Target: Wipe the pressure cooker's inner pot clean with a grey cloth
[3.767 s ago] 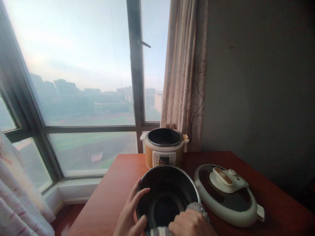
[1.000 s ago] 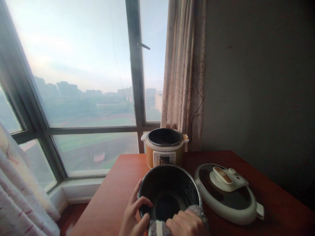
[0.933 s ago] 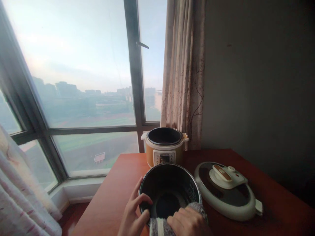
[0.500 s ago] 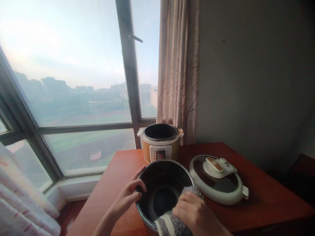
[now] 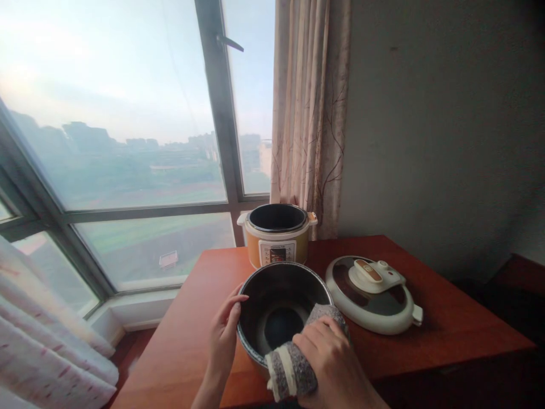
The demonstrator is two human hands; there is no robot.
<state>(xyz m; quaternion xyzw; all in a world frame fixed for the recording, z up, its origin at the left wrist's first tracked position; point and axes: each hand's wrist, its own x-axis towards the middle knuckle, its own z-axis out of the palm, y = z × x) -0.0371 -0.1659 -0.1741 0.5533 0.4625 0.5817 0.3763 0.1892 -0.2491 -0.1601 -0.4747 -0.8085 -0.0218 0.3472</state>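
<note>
Your right hand holds a gray cloth in its fingers, over the near right edge of the black pot. Your left hand touches the pot's left edge; I can't tell if its fingers grip it. On the table, the cooker sits behind the pot, and the lid lies to its right.

Head-worn view, facing forward, angled down
</note>
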